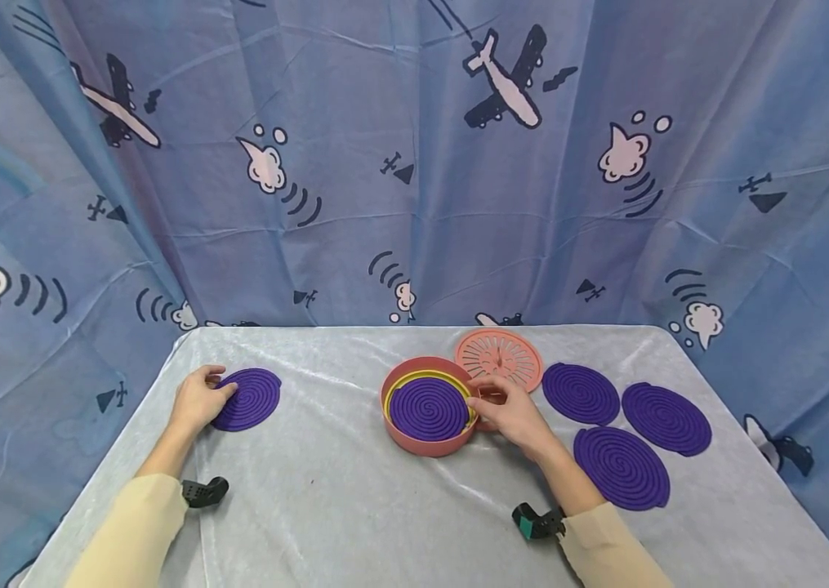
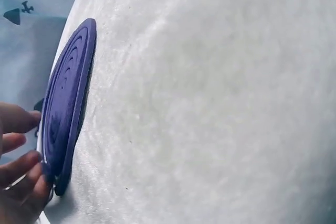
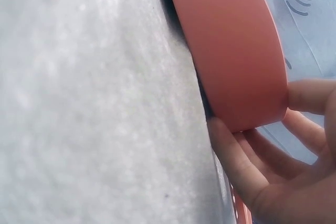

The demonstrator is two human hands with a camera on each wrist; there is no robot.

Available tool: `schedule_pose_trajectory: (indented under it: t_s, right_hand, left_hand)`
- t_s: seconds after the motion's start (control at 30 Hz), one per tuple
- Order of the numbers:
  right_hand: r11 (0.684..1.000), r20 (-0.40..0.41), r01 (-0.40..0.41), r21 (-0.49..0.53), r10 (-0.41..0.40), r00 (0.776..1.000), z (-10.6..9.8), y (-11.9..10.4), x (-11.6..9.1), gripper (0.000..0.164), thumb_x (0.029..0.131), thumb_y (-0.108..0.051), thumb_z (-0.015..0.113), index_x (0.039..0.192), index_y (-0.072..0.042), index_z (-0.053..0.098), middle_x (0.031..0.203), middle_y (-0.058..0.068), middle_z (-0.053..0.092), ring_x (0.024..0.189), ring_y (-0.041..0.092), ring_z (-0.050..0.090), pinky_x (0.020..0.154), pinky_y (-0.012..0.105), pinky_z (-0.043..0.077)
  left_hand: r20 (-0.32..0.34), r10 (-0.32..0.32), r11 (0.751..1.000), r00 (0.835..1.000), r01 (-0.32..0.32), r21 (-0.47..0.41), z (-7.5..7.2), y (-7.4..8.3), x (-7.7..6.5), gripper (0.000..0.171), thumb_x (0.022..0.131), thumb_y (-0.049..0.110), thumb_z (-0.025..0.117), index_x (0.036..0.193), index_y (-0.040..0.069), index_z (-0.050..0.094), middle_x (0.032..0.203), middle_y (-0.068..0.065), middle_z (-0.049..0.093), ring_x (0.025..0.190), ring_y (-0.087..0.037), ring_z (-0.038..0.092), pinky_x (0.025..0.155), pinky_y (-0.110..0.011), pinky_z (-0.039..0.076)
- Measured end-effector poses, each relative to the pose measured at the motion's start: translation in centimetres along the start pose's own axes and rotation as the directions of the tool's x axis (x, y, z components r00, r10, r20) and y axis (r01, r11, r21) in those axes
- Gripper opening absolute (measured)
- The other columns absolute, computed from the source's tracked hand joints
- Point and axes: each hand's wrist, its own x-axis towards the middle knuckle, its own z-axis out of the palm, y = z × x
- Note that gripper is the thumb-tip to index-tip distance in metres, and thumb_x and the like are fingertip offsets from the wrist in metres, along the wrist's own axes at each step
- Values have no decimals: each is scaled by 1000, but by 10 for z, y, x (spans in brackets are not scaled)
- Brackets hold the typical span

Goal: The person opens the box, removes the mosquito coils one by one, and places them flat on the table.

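A purple mosquito coil [image 1: 256,400] lies near the table's left edge. My left hand [image 1: 201,398] holds it by its left side, thumb over the top and fingertips at the edge, as the left wrist view also shows. At the middle, a round pink box [image 1: 432,448] with a yellow inner ring [image 1: 474,402] holds another purple coil [image 1: 429,408]. With the thumb over the rim and fingers against the outer wall, my right hand [image 1: 508,412] grips the box's right side. In the right wrist view the pink wall [image 3: 231,45] hides the inside.
A pink slotted lid [image 1: 491,355] lies behind the box on the right. Several more purple coils rest on the right side: one at the back [image 1: 580,394], one further right [image 1: 666,418] and one nearer [image 1: 621,467]. A printed blue curtain [image 1: 414,237] hangs behind the white-covered table [image 1: 355,523].
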Motion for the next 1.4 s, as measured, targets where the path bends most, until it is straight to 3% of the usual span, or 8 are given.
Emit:
schedule_pose_trajectory:
  t_s: [0.2, 0.4, 0.67, 1.03, 1.4]
  right_hand:
    - [1000, 3, 12, -12, -12, 1000, 0, 0, 0, 36, 96, -13, 71, 130, -2, 63, 129, 23, 58, 114, 35, 58, 76, 36, 61]
    - [1000, 4, 11, -8, -11, 1000, 0, 0, 0, 36, 96, -12, 71, 129, -2, 64, 129, 22, 58, 114, 35, 58, 76, 36, 61]
    - [1000, 4, 4, 3, -4, 1000, 0, 0, 1, 35, 96, -10, 71, 129, -3, 64, 129, 22, 58, 113, 34, 58, 76, 37, 62]
    - [1000, 6, -1, 6, 1, 1000, 0, 0, 1, 36, 95, -13, 72, 130, -5, 64, 129, 21, 58, 114, 34, 58, 77, 39, 61]
    - [1000, -1, 1, -25, -1, 1000, -1, -1, 0, 35, 96, -13, 71, 129, -4, 64, 130, 21, 58, 114, 34, 58, 78, 36, 61]
  left_hand:
    - [1, 93, 993, 996, -92, 68, -2, 10, 0, 41, 92, 9, 64, 125, -14, 58, 116, -37, 62, 108, -50, 61, 96, -59, 45]
    - [-11, 186, 982, 982, -185, 45, 4, 31, 0, 36, 93, 9, 65, 121, -13, 62, 113, -34, 65, 106, -48, 62, 94, -59, 47]
    - [-15, 275, 961, 961, -275, -8, 21, 66, -4, 32, 94, 9, 63, 119, -10, 66, 111, -28, 66, 103, -42, 63, 93, -55, 48]
    - [14, 350, 930, 937, -346, -128, 49, 109, -13, 27, 96, 8, 65, 119, -6, 68, 114, -23, 68, 103, -35, 65, 91, -49, 55]
    - [32, 453, 880, 891, -441, -177, 76, 151, -28, 24, 97, 11, 66, 117, -2, 70, 114, -20, 68, 101, -30, 65, 89, -47, 55]
